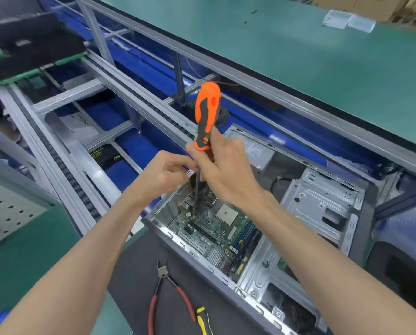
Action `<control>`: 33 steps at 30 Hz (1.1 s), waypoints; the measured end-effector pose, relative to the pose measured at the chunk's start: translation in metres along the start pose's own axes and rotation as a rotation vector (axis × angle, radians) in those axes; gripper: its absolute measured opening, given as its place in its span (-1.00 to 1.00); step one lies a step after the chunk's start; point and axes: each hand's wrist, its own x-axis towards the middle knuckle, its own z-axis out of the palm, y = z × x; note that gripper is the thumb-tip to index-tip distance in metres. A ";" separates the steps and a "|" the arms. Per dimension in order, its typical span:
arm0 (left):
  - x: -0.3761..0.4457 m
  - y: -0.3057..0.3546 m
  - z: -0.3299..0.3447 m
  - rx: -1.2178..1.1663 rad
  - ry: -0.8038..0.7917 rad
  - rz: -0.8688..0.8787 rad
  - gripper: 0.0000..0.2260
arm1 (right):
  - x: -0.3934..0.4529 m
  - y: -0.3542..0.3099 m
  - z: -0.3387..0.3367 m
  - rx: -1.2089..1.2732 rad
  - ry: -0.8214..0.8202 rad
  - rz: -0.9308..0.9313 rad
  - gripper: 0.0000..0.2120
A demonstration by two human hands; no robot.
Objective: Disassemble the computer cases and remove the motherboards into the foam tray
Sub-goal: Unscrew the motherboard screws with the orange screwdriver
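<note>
At 6 o'clock of the view, the open computer case (262,240) lies on its side on a dark mat (139,274) over the green tabletop (28,257), side panel off, so the motherboard (216,228) faces up and can be reached from above. Board not out yet; it sits flat inside the case, toward the case's 9 o'clock end. No foam tray that I can identify in view. Right hand (224,170) is wrapped around the lower end of the orange-grey screwdriver (207,114), handle standing up toward 12 o'clock, shaft dropping to the board's far corner near the rear ports. Left hand (168,172) has its fingers curled in at the shaft just below the right, probably steadying the tip on a mounting screw; whether it actually pinches the shaft or just touches it, cannot tell. Judgement: unscrewing step, early-to-mid task. Red-handled cutters (168,293) lie on the mat at 7 o'clock of the case, and a yellow-handled tool (201,317) just beside them, kept near for cables. Beyond the case at 12 o'clock runs an aluminium conveyor frame (120,93) with blue underneath, then a second green surface (274,39); cardboard boxes (361,6) at far 1 o'clock. Factory-line setting.
</note>
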 end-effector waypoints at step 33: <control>-0.035 -0.057 -0.036 0.154 -0.066 -0.182 -0.56 | 0.003 -0.021 0.045 0.177 -0.110 -0.054 -0.71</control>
